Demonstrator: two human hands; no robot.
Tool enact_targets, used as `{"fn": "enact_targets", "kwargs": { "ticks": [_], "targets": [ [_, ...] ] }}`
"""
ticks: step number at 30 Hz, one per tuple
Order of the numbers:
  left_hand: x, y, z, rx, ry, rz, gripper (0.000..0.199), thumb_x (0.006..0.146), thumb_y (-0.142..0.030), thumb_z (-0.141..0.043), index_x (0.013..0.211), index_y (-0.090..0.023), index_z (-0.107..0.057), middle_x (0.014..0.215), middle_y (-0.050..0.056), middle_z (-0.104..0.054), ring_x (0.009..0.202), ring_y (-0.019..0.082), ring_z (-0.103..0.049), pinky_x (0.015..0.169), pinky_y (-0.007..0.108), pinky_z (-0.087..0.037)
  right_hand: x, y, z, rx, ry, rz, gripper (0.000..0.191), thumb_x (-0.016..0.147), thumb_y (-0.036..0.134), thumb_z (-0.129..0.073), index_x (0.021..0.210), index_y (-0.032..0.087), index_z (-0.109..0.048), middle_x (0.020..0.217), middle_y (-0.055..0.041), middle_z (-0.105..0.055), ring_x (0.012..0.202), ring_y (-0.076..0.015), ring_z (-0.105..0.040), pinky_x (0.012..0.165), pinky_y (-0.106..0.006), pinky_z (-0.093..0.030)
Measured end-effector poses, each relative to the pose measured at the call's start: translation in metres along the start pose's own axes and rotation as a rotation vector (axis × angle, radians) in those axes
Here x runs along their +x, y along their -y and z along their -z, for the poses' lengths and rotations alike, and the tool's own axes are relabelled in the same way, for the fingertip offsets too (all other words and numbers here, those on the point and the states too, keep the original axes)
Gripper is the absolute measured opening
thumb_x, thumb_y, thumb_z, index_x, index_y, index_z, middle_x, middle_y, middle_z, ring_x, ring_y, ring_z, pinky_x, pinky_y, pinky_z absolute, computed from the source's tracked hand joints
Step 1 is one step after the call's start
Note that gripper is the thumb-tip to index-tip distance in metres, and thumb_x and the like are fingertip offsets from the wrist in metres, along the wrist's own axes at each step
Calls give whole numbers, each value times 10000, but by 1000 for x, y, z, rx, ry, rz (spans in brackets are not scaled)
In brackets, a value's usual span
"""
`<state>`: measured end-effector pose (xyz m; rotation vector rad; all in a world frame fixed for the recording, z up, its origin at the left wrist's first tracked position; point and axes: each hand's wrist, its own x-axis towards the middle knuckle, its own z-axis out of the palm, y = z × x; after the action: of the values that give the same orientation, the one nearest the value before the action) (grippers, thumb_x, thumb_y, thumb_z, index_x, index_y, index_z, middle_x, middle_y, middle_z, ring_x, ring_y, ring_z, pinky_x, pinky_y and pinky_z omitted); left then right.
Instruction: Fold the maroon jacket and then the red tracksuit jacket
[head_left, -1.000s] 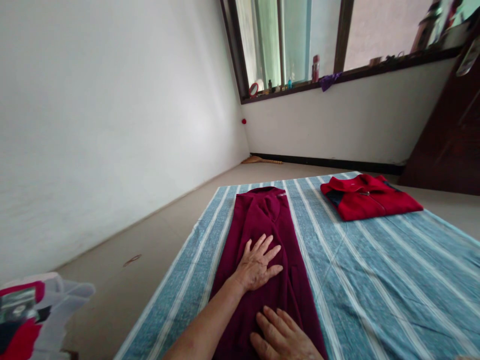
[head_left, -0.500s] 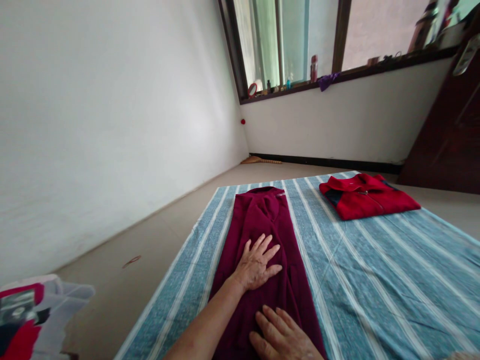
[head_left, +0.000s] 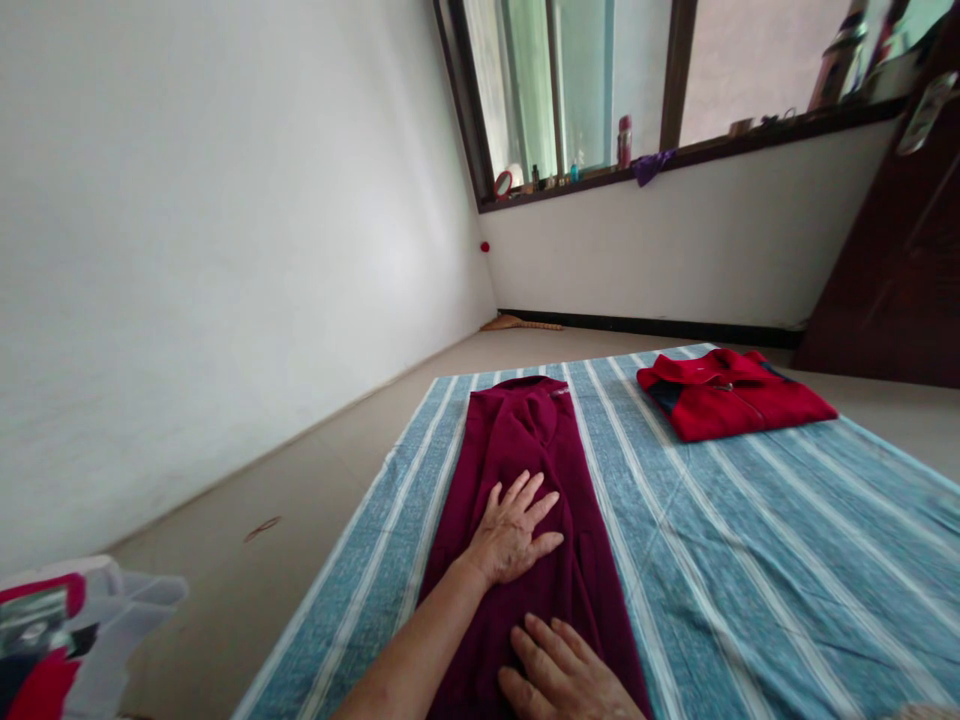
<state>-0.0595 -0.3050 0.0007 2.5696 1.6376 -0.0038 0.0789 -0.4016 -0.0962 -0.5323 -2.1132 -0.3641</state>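
A maroon long garment [head_left: 517, 430], folded into a narrow strip with its collar end away from me, lies on the blue and white striped cloth [head_left: 690, 540]. My left hand [head_left: 511, 530] rests flat on the middle of it, fingers spread. Nearer to me, my right hand [head_left: 566, 675] lies palm down on its lower part, fingers stretched forward. The garment's near end runs out of the frame. At the far right of the cloth sits a folded red jacket [head_left: 735, 395] with dark shoulder panels and a zip.
A clear plastic bin [head_left: 142, 600] holding red and dark items stands on the floor at lower left. A broom [head_left: 517, 322] lies by the far corner. Bottles and small things line the window sill [head_left: 600, 183]. A dark red door [head_left: 892, 270] stands at right.
Both hands stay in the same places on the maroon garment. The view has shifted very slightly; nothing else has visibly moved.
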Motion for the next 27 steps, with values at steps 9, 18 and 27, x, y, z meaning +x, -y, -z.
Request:
{"fn": "enact_targets", "kwargs": {
  "ticks": [9, 18, 27],
  "targets": [
    [0, -2, 3, -5, 5, 5, 569, 885, -574, -412, 1392, -320, -367, 1534, 47, -234, 1411, 268, -137, 1091, 593, -150, -2, 1, -1, -6, 80, 24, 273, 934, 426, -438, 1080, 230, -559, 1050, -44, -686, 1005, -213, -616, 832, -315, -490],
    [0, -1, 1, -7, -4, -3, 572, 886, -580, -399, 1397, -326, -356, 1535, 43, -230, 1411, 272, -134, 1090, 594, -146, -4, 0, 0, 19, 116, 29, 285, 936, 432, -429, 1103, 234, -548, 1065, -42, -681, 1021, -216, -607, 818, -316, -494],
    [0, -1, 0, -2, -8, -2, 575, 889, -589, -384, 1397, -321, -357, 1536, 45, -228, 1410, 268, -136, 1089, 593, -150, -1, 1, 2, 27, 59, 0, 276, 946, 424, -403, 1075, 239, -561, 1044, -30, -685, 996, -206, -614, 800, -306, -498]
  ]
}}
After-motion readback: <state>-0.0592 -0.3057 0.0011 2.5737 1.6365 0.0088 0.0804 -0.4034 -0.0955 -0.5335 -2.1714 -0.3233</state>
